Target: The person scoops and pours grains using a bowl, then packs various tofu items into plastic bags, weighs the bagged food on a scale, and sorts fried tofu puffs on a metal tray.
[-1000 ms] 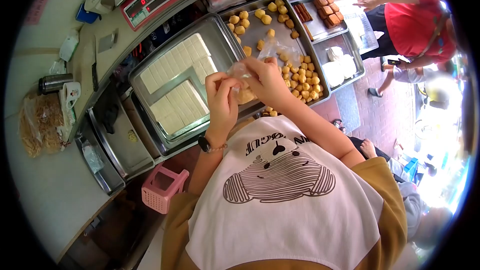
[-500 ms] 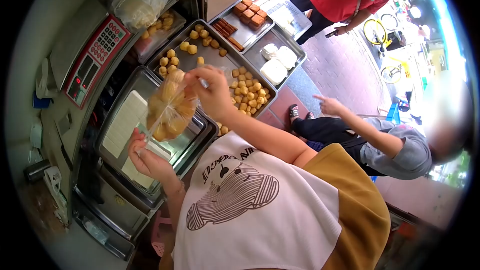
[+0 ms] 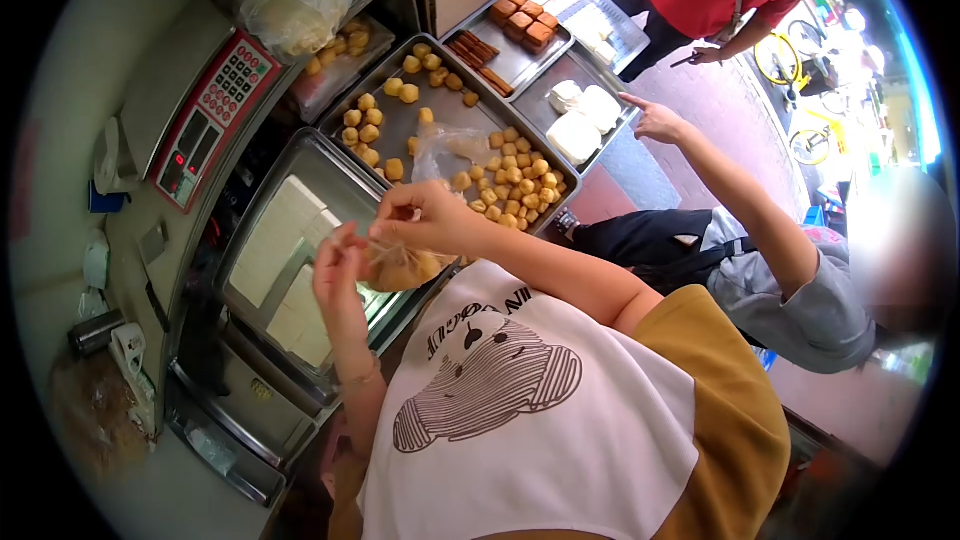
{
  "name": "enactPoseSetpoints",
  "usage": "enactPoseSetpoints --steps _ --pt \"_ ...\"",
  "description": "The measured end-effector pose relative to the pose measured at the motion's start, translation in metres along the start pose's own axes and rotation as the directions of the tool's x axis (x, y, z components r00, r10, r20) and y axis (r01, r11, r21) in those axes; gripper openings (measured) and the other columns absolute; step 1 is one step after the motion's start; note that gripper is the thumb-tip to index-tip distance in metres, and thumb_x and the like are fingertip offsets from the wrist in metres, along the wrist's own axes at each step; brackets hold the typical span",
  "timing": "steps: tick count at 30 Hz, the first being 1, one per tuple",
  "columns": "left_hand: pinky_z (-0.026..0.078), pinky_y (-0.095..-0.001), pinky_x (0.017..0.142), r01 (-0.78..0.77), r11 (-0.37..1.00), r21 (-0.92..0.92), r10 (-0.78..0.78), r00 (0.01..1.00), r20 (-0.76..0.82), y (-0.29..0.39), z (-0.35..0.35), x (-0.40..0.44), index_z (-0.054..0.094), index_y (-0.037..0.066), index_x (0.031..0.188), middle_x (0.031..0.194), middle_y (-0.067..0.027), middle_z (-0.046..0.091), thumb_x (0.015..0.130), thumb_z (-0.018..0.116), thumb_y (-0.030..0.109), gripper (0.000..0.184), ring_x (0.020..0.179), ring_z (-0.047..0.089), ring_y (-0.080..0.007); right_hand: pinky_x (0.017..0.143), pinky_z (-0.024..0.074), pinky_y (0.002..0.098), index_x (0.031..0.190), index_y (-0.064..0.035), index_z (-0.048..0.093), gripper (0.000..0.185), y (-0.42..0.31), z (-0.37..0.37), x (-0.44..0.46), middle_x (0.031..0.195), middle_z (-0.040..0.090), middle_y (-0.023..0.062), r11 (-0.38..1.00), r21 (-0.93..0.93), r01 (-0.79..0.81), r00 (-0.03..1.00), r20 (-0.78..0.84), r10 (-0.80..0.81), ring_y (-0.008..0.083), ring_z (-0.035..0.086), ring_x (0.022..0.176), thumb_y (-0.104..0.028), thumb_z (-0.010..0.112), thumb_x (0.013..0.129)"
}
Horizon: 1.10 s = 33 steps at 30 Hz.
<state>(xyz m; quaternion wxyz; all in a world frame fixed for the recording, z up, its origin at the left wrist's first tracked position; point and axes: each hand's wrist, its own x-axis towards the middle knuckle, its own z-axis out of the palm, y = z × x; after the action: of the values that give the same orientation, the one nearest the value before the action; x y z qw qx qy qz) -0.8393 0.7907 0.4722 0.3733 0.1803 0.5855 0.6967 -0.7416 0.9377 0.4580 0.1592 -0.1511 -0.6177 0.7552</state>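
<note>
Hanging beneath the right hand (image 3: 430, 219), a clear bag of golden puffs (image 3: 402, 270) is pinched narrowly at the top, presumably so nothing spills, over the metal tofu tray (image 3: 338, 168). The right forearm (image 3: 555, 265) is angled leftward; whether the upturned left hand (image 3: 339, 278) grips too cannot be told.

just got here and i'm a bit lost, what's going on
A person's right hand grips the top of a clear plastic bag of yellowish pieces; the left hand, blurred, is beside it. Whether the bag is tied is unclear. Yellowish balls lie loose in a metal tray. Another person's hand points in from beyond the metal tray.
</note>
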Motion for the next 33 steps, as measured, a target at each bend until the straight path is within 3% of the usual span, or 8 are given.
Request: enactPoseSetpoints --steps 6,12,13,20,22,27,30,33 --pt "0.037 -0.0192 0.074 0.002 0.877 0.481 0.004 1.0 -0.012 -0.026 0.01 -0.012 0.054 0.0 0.109 0.093 -0.0006 0.056 0.084 0.063 0.01 0.028 0.078 0.045 -0.0054 0.052 0.0378 0.0211 0.075 -0.0011 0.06 0.019 -0.002 0.014 -0.01 0.064 0.056 -0.0004 0.994 -0.101 -0.051 0.994 -0.104 0.041 0.0041 0.048 0.061 -0.017 0.069 0.081" --pt "0.038 -0.0231 0.08 0.073 0.997 0.008 -0.074 0.996 0.058 -0.037 0.019 -0.008 0.055 -0.001 0.106 0.095 -0.0018 0.056 0.091 0.049 0.009 0.019 0.082 0.047 -0.0081 0.051 0.0354 0.0209 0.073 -0.0014 0.06 0.022 -0.015 0.008 -0.01 0.069 0.056 -0.0019 0.968 -0.151 -0.202 0.979 -0.023 0.201 0.0049 0.046 0.059 -0.019 0.071 0.079" --pt "0.039 -0.0241 0.08 0.168 0.98 -0.109 -0.168 0.986 0.009 -0.03 0.024 -0.007 0.056 -0.003 0.103 0.091 -0.0025 0.056 0.09 0.045 0.011 0.022 0.08 0.048 -0.0096 0.052 0.0347 0.0212 0.081 -0.0024 0.06 0.023 -0.001 0.003 -0.006 0.069 0.054 -0.0018 0.986 -0.163 -0.045 0.998 0.025 0.05 0.005 0.044 0.059 -0.022 0.072 0.077" --pt "0.038 -0.0206 0.059 0.427 0.839 -0.337 -0.263 0.86 0.437 -0.021 -0.004 0.009 0.055 -0.002 0.094 0.06 0.0023 0.041 0.083 0.044 0.011 0.02 0.052 0.039 -0.0074 0.058 0.0399 0.0216 0.115 -0.0061 0.054 0.04 0.017 -0.033 -0.007 0.074 0.053 -0.0009 0.985 -0.171 0.014 0.942 0.334 0.045 0.0055 0.049 0.066 -0.015 0.068 0.078" --pt "0.036 -0.0192 0.053 0.392 0.9 -0.192 -0.314 0.886 0.34 -0.007 0.005 0.016 0.055 0.0 0.093 0.058 0.0029 0.043 0.086 0.044 0.012 0.018 0.052 0.04 -0.0067 0.061 0.0429 0.023 0.116 -0.0059 0.054 0.038 0.009 -0.032 -0.005 0.082 0.056 0.0012 0.987 -0.151 -0.053 0.948 0.303 0.098 0.008 0.053 0.071 -0.009 0.063 0.08" --pt "0.037 -0.0187 0.058 0.116 0.858 0.5 -0.255 0.942 0.219 -0.023 -0.003 0.025 0.056 0.004 0.103 0.076 0.002 0.052 0.089 0.05 0.011 0.018 0.063 0.044 -0.0048 0.067 0.0472 0.0272 0.107 -0.0045 0.058 0.03 -0.012 -0.033 0.034 0.087 0.059 0.0066 0.842 -0.5 0.202 0.978 0.061 -0.198 0.0163 0.057 0.074 -0.006 0.062 0.077" --pt "0.043 -0.023 0.067 0.271 0.941 0.202 -0.324 0.893 0.313 -0.031 0.003 0.023 0.047 0.005 0.116 0.084 -0.0018 0.053 0.09 0.046 0.01 0.026 0.075 0.053 -0.0099 0.068 0.0472 0.0277 0.103 -0.0033 0.059 0.024 -0.05 -0.034 0.063 0.094 0.06 0.0072 0.791 -0.564 0.24 0.957 0.0 -0.29 0.0168 0.058 0.079 -0.003 0.059 0.079" --pt "0.04 -0.0201 0.068 0.188 0.971 0.148 -0.218 0.951 0.221 -0.033 0.003 0.018 0.045 0.004 0.117 0.087 -0.0008 0.051 0.091 0.047 0.009 0.026 0.076 0.049 -0.0073 0.067 0.0482 0.0294 0.1 -0.0028 0.06 0.024 -0.061 -0.027 0.081 0.091 0.061 0.0085 0.772 -0.587 0.242 0.952 -0.008 -0.305 0.0195 0.059 0.077 -0.005 0.061 0.076"
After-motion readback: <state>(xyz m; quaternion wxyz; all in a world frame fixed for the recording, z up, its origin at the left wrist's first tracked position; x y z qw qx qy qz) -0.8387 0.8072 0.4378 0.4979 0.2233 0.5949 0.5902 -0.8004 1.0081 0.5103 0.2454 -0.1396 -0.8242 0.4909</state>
